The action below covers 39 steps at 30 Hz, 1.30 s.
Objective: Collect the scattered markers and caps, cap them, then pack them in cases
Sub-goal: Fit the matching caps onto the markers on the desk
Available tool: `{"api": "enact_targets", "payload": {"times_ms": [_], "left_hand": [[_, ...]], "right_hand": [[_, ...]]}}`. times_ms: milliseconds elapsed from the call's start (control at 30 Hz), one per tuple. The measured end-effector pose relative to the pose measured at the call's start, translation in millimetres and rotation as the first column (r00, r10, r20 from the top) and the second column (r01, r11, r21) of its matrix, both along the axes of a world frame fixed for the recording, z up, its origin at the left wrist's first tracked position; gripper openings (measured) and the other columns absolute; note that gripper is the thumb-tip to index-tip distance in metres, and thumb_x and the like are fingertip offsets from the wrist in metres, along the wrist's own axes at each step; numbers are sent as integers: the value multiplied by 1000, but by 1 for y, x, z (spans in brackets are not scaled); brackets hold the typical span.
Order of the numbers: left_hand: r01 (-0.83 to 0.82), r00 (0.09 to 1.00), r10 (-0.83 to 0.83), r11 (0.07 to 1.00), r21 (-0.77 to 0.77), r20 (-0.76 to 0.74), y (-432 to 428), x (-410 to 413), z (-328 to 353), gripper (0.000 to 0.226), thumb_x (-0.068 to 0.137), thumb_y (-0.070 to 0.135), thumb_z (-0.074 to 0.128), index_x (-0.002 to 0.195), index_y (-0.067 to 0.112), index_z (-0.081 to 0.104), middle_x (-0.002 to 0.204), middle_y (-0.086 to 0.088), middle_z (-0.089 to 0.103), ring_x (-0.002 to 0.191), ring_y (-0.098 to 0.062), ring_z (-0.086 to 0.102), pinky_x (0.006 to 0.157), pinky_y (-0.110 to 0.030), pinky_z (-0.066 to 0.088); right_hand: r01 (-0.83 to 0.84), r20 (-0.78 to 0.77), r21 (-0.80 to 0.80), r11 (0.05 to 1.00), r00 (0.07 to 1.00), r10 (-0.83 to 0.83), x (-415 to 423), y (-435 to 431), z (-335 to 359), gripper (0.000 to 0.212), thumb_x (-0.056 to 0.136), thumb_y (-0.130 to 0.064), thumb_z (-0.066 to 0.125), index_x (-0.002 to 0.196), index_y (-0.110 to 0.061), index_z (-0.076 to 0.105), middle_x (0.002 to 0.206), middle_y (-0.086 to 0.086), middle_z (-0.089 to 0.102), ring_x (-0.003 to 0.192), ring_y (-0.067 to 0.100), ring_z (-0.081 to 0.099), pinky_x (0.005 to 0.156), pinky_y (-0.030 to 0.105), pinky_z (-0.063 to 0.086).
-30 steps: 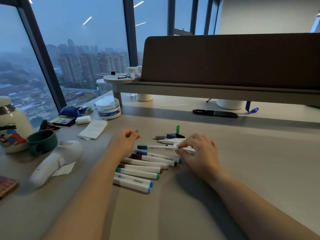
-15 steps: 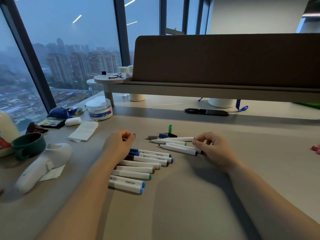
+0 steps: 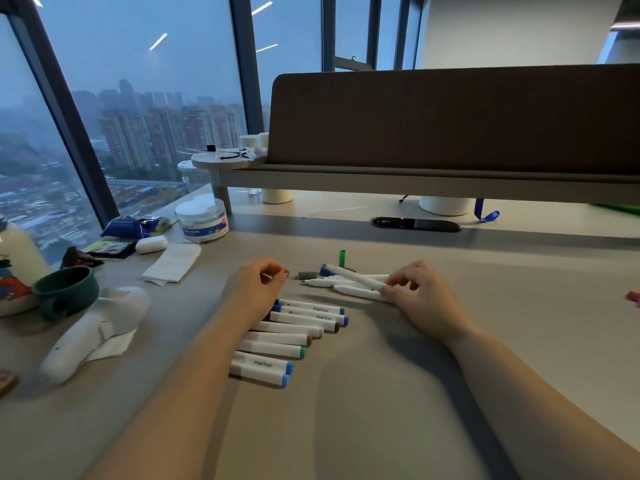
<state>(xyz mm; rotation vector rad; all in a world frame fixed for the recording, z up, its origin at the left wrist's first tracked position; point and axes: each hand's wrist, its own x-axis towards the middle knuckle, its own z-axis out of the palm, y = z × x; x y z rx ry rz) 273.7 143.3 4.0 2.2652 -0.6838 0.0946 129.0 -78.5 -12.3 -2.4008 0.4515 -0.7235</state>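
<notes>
Markers: capped row (image 3: pixel 294 336) mid-desk, uncapped bunch (image 3: pixel 356 292) at its 1 o'clock, grey cap (image 3: pixel 307 275) and green cap (image 3: pixel 342 258) beside; mug (image 3: pixel 65 289) at 9. Versus 0.5 s ago, angled marker (image 3: pixel 356 277) now crosses the bunch, right hand (image 3: pixel 420 292) pinching its end; left hand (image 3: pixel 256 289) curled, contents unclear.
</notes>
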Motion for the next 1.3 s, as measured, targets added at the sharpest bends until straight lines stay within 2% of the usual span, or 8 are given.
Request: {"api": "enact_targets", "payload": {"times_ms": [100, 233, 367, 667, 867, 1100, 1200, 1300], "left_hand": [[46, 999, -45, 999, -22, 20, -11, 2, 4, 13, 94, 24, 54, 105, 21, 61, 97, 8, 55, 89, -6, 50, 74, -18, 38], [195, 977, -199, 979, 54, 79, -53, 11, 13, 12, 93, 18, 55, 95, 24, 65, 101, 3, 58, 90, -12, 54, 83, -29, 47], [255, 933, -303, 937, 238, 193, -89, 20, 17, 14, 89, 11, 62, 95, 12, 74, 102, -5, 62, 93, -22, 57, 89, -38, 49], [192, 856, -441, 755, 627, 269, -113, 35, 26, 18, 89, 26, 63, 102, 30, 73, 105, 7, 65, 96, -18, 57, 78, -29, 49], [143, 820, -492, 671, 728, 292, -124, 35, 32, 16, 84, 29, 67, 99, 32, 71, 97, 9, 65, 87, -17, 58, 71, -28, 50], [179, 824, -459, 768, 614, 333, -108, 30, 31, 20, 89, 33, 62, 106, 24, 68, 106, 4, 55, 94, -17, 52, 74, -33, 48], [285, 906, -356, 914, 289, 231, -86, 17, 32, 19, 91, 22, 61, 106, 13, 65, 108, -2, 52, 88, -15, 50, 82, -32, 47], [317, 948, -316, 948, -39, 23, -56, -1, 25, 11, 92, 12, 58, 102, 12, 61, 104, -7, 61, 86, -15, 58, 85, -34, 51]], "right_hand": [[5, 178, 269, 963, 983, -55, 1, -2, 3, 3, 90, -23, 64, 89, -20, 65, 87, 2, 60, 75, 15, 56, 60, 21, 47], [65, 250, 393, 917, 952, -175, 6, -7, 2, 3, 92, -20, 61, 94, -17, 62, 89, 2, 67, 84, 17, 61, 66, 22, 47], [84, 254, 446, 891, 943, -216, 10, -13, -2, 4, 92, -23, 61, 91, -19, 62, 90, 4, 67, 86, 19, 60, 67, 22, 46], [106, 271, 506, 856, 923, -275, 15, -14, -2, 7, 93, -23, 60, 89, -18, 63, 90, 4, 67, 84, 17, 59, 65, 20, 44], [116, 278, 543, 832, 910, -308, 14, -15, 0, 9, 93, -24, 59, 93, -16, 63, 92, 4, 65, 80, 11, 55, 65, 18, 43], [102, 295, 542, 834, 906, -303, 13, -12, 2, 7, 94, -23, 58, 92, -17, 61, 91, 4, 65, 81, 15, 55, 65, 19, 44], [55, 313, 557, 829, 910, -270, 12, -8, 5, 5, 95, -23, 57, 95, -19, 59, 89, 2, 66, 82, 17, 58, 67, 21, 46], [9, 349, 569, 822, 903, -252, 11, 0, 9, 6, 95, -23, 57, 98, -18, 59, 86, 0, 64, 81, 16, 58, 67, 22, 47]]}}
